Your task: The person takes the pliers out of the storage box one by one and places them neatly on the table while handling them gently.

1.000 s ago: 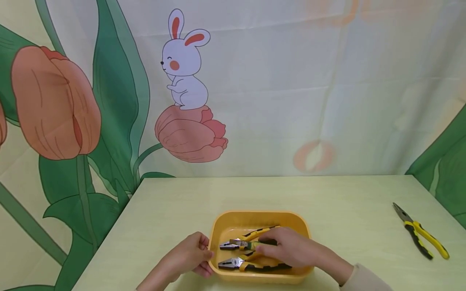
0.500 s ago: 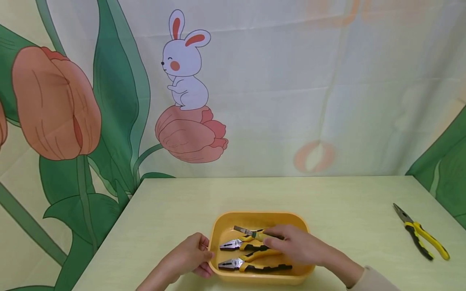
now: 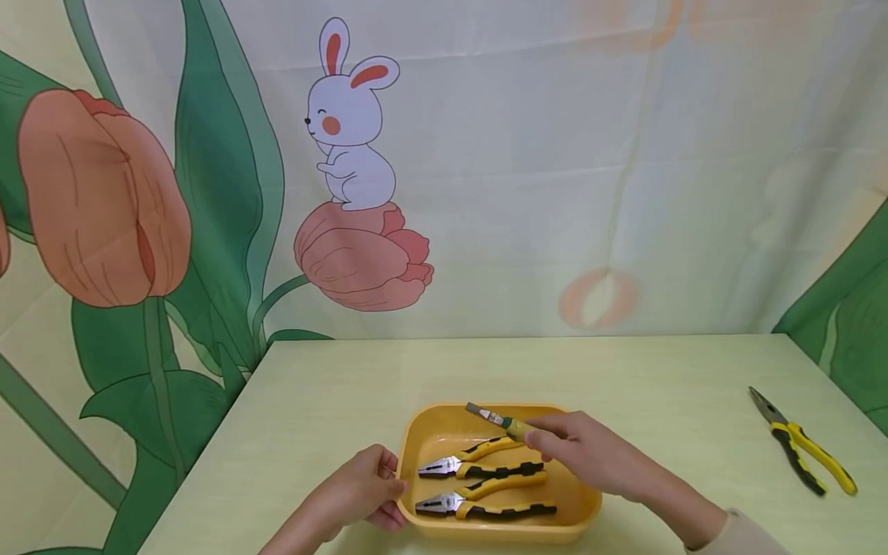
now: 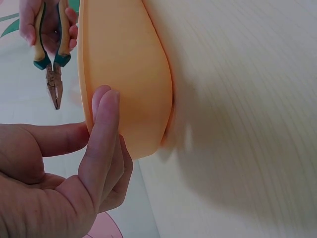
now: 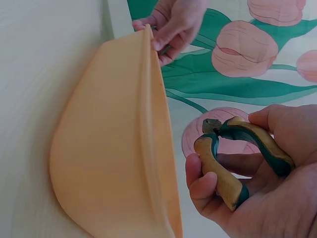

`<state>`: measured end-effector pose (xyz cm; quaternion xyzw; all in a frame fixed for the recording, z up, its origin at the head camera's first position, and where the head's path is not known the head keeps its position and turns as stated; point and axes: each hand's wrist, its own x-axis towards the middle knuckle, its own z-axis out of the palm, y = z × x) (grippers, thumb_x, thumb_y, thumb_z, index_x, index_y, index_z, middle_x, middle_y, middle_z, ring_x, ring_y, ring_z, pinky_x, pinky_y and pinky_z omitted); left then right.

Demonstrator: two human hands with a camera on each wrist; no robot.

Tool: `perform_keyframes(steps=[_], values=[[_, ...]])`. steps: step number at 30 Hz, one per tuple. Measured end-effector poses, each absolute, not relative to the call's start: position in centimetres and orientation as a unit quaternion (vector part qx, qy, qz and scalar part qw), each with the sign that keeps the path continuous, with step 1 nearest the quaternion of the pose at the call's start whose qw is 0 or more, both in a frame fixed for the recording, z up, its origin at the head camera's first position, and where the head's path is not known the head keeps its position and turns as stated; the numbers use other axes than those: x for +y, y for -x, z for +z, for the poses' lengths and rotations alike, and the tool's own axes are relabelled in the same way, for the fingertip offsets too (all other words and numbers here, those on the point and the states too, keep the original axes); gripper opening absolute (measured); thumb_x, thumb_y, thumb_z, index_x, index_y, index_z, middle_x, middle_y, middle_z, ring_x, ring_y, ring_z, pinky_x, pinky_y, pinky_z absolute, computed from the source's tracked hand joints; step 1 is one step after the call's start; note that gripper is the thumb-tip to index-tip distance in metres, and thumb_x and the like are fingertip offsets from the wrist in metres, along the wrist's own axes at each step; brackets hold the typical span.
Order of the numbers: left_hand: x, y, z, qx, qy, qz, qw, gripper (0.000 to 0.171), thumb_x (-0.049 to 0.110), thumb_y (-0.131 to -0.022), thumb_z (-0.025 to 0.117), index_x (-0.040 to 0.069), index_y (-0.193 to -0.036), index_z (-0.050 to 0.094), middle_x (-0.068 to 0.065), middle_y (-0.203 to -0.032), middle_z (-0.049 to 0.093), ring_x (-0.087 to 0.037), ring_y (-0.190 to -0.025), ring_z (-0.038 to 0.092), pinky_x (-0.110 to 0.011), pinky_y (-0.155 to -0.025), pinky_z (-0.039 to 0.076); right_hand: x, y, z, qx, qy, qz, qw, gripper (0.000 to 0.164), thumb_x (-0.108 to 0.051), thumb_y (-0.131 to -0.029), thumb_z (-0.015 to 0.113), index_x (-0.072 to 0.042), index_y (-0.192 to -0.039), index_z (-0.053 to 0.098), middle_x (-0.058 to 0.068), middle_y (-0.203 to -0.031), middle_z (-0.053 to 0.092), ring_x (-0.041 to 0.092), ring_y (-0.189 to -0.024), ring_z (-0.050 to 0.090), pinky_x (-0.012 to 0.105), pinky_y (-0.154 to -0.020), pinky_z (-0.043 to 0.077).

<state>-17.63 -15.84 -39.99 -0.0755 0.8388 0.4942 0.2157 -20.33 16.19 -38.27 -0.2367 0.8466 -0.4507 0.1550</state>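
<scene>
My right hand (image 3: 590, 455) holds combination pliers (image 3: 516, 428) with worn yellow-and-green handles above the far right part of a yellow plastic basin (image 3: 499, 532). In the right wrist view, fingers and thumb wrap the spread handles (image 5: 215, 173); the left wrist view shows the metal jaws pointing away from the hand. My left hand (image 3: 357, 489) pinches the basin's left rim, thumb on one side and fingers along the outer wall (image 4: 124, 59). Inside the basin lie two yellow-and-black combination pliers, one farther (image 3: 444, 466) and one nearer (image 3: 444, 503), their jaws toward the left.
Long-nose pliers (image 3: 798, 443) with yellow-and-black handles lie slightly spread on the right side of the pale table (image 3: 333, 401). Behind the table hangs a cloth (image 3: 513, 193) printed with tulips and a rabbit.
My right hand has lifted the green-handled pliers from among the others in the basin, up and to the right. The left hand has stayed at the rim.
</scene>
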Motion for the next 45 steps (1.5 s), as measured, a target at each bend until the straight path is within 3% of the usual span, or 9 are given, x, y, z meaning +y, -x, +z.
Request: perform_keyframes(steps=[3,8,13,18,28,45], values=[[-15.8,17.6,-40.0,0.838,0.074,0.496,0.215,0.02,-0.004,-0.099,0.063,-0.004,-0.112,0.047,-0.018,-0.09,0.06,-0.021,-0.063,0.07,-0.032,-0.063,0.064,16.9,20.3,-37.8,0.853,0.218,-0.448,0.152,0.051,-0.039,-0.109,0.053,-0.001,-0.142,0.059,0.01,-0.111,0.068,0.029,-0.098,0.06,0.039,-0.076,0.048],[-15.8,17.5,-40.0,0.839,0.076,0.495,0.214,0.02,-0.004,-0.099,0.063,-0.004,-0.112,0.047,-0.017,-0.09,0.059,-0.021,-0.063,0.069,-0.032,-0.062,0.064,18.0,20.1,-37.4,0.856,0.21,-0.45,0.143,0.055,-0.042,-0.108,0.054,-0.001,-0.146,0.056,0.014,-0.129,0.066,0.029,-0.109,0.063,0.048,-0.089,0.055],[-15.9,17.4,-39.9,0.838,0.071,0.499,0.209,0.02,-0.004,-0.099,0.063,-0.004,-0.112,0.047,-0.017,-0.09,0.06,-0.021,-0.063,0.069,-0.033,-0.062,0.064,19.0,20.1,-37.1,0.86,0.206,-0.448,0.132,0.058,-0.043,-0.108,0.054,0.0,-0.146,0.054,0.017,-0.141,0.06,0.03,-0.116,0.065,0.056,-0.101,0.052],[-16.0,17.2,-39.9,0.834,0.061,0.508,0.205,0.021,-0.006,-0.098,0.063,-0.005,-0.111,0.047,-0.017,-0.089,0.059,-0.022,-0.062,0.069,-0.033,-0.061,0.064,19.7,20.1,-37.0,0.864,0.204,-0.444,0.123,0.057,-0.044,-0.107,0.054,-0.001,-0.145,0.055,0.016,-0.141,0.06,0.033,-0.118,0.065,0.056,-0.101,0.053],[-16.1,17.1,-39.8,0.831,0.053,0.515,0.205,0.02,-0.006,-0.098,0.062,-0.005,-0.111,0.047,-0.019,-0.09,0.06,-0.021,-0.061,0.069,-0.033,-0.06,0.064,21.0,19.8,-37.0,0.883,0.2,-0.417,0.076,0.054,-0.043,-0.106,0.057,-0.003,-0.143,0.059,0.007,-0.134,0.065,0.023,-0.115,0.062,0.044,-0.092,0.054],[-16.0,17.2,-39.8,0.83,0.061,0.512,0.213,0.019,-0.006,-0.099,0.061,-0.005,-0.112,0.047,-0.02,-0.091,0.062,-0.021,-0.062,0.07,-0.033,-0.06,0.064,22.7,19.3,-36.6,0.895,0.177,-0.403,0.072,0.056,-0.041,-0.105,0.06,-0.001,-0.143,0.058,0.01,-0.134,0.064,0.022,-0.11,0.062,0.035,-0.083,0.057]])
